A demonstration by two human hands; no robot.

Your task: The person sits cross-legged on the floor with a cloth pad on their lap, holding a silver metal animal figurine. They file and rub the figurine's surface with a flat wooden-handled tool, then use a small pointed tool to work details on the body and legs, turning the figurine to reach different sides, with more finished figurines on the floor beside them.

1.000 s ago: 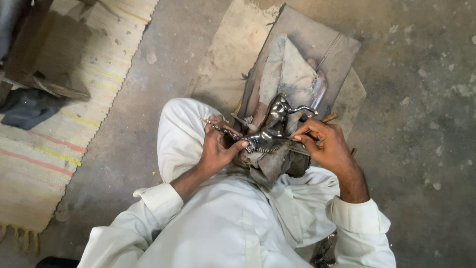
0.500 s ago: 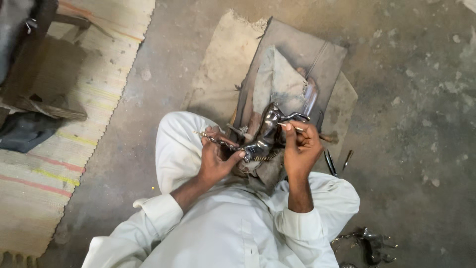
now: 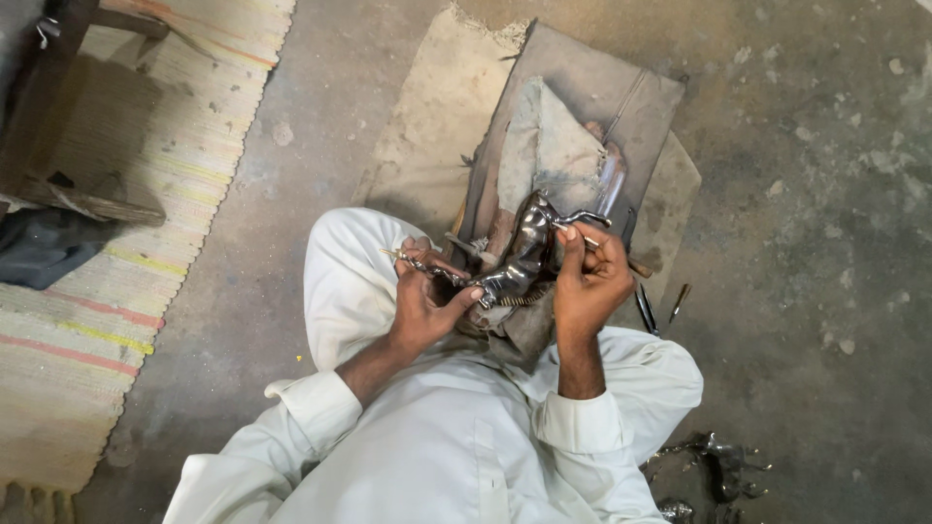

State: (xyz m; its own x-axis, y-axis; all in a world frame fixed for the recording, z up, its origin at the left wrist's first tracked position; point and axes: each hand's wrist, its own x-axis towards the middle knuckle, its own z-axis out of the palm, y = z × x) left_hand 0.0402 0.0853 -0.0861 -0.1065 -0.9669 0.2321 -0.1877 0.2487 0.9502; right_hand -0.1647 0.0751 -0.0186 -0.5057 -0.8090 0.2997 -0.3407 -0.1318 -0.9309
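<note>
Concrete floor (image 3: 825,194); both hands, left (image 3: 419,309), right (image 3: 587,286), clenched around metal figurine (image 3: 522,260), possibly horse.

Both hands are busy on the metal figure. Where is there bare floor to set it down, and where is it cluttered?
Bare concrete floor lies right of the layered mats, and a strip runs between the striped rug and the mats. It is crowded by the left hand, the right hand and the metal figure: small tools beside the right hand, metal pieces at lower right.

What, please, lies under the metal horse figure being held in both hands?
Under the horse lies a brown board with a grey rag on it. Directly beneath, the hands and lap hide the rest.
</note>
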